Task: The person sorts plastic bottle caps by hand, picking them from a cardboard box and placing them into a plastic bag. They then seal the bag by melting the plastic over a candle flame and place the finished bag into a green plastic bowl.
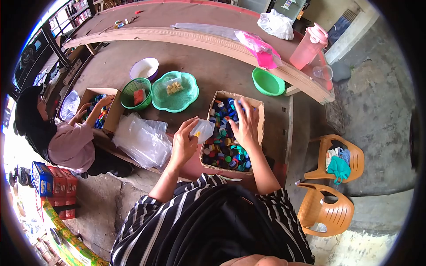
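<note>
A cardboard box [261,133] full of bottle caps [222,146] in many colours stands in front of me. My left hand [183,141] is closed on a small clear plastic bag [205,128] at the box's left side. A yellow piece [198,134] shows by the fingers and the bag. My right hand [245,122] is over the upper right part of the box, fingers spread, close above the caps.
Left of me lies a stack of clear plastic bags [144,142]. Beyond it are a green basket [128,99], a scalloped green basin [182,104] and a white bowl [144,67]. A person [71,142] reaches into another cap box [114,108]. A raised shelf [155,34] runs behind; chairs [359,159] stand right.
</note>
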Motion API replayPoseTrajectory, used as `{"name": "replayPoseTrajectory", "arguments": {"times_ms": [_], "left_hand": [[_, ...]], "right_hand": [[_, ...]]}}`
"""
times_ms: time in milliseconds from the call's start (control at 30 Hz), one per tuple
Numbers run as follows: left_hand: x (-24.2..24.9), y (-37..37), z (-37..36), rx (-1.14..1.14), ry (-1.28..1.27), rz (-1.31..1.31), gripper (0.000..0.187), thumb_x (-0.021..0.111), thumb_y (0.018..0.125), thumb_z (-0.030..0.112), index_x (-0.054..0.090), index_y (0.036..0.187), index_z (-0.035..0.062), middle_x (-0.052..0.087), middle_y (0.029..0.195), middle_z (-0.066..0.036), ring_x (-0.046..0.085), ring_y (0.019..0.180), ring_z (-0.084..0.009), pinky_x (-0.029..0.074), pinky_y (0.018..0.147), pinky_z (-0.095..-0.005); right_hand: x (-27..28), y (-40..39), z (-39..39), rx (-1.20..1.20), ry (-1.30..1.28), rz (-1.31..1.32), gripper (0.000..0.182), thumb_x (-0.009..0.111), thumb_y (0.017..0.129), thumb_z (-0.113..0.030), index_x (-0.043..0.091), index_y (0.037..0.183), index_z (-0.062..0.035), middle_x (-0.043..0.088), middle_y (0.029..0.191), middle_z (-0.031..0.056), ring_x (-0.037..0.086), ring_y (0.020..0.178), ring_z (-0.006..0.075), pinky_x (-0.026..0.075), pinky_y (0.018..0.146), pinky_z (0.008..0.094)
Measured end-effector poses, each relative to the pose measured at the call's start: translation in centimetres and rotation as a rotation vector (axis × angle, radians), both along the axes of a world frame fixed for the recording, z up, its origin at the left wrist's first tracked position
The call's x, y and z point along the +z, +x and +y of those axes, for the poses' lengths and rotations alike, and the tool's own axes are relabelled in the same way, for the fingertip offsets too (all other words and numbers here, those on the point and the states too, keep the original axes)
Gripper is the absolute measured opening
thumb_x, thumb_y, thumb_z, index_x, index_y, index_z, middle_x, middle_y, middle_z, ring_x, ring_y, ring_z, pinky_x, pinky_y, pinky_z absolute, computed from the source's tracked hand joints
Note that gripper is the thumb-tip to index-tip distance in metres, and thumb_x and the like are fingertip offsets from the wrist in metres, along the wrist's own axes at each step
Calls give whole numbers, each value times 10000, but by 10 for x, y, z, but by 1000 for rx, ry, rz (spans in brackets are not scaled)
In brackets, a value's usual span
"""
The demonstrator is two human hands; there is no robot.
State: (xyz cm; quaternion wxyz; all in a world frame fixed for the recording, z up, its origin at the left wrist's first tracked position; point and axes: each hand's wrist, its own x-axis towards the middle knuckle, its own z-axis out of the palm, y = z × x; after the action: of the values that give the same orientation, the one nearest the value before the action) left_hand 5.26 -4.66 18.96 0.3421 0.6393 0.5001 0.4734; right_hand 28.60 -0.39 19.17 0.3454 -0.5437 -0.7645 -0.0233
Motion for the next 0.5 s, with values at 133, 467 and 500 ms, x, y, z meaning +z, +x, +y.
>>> {"name": "replayPoseTrajectory", "arguments": {"times_ms": [133, 467, 500], "left_hand": [[3, -4, 4, 37, -51, 5, 543, 474, 721, -92, 590, 1250, -44, 578, 1338, -142, 630, 558, -159, 525, 573, -292], [-12, 5, 21, 10, -78, 70, 533, 471, 725, -90, 601, 1240, -34, 579, 1336, -150, 635, 572, -169, 518, 566, -287], [-9, 7, 21, 6, -101, 57, 533, 471, 726, -90, 602, 1238, -32, 581, 1334, -151, 636, 575, -169, 517, 568, -288]], "right_hand": [[-107, 41, -14, 119, -293, 59, 141, 698, 807, -119, 673, 942, -91, 611, 1063, 78, 560, 1023, 304, 422, 861, 497], [-159, 51, -15, 108, -411, 98, 340, 624, 848, -77, 648, 1187, -85, 641, 1124, 102, 625, 1016, 314, 494, 834, 443], [-154, 58, -7, 61, -434, 123, 317, 623, 855, -65, 652, 1171, -73, 643, 1115, 111, 629, 1003, 318, 499, 832, 428]]}}
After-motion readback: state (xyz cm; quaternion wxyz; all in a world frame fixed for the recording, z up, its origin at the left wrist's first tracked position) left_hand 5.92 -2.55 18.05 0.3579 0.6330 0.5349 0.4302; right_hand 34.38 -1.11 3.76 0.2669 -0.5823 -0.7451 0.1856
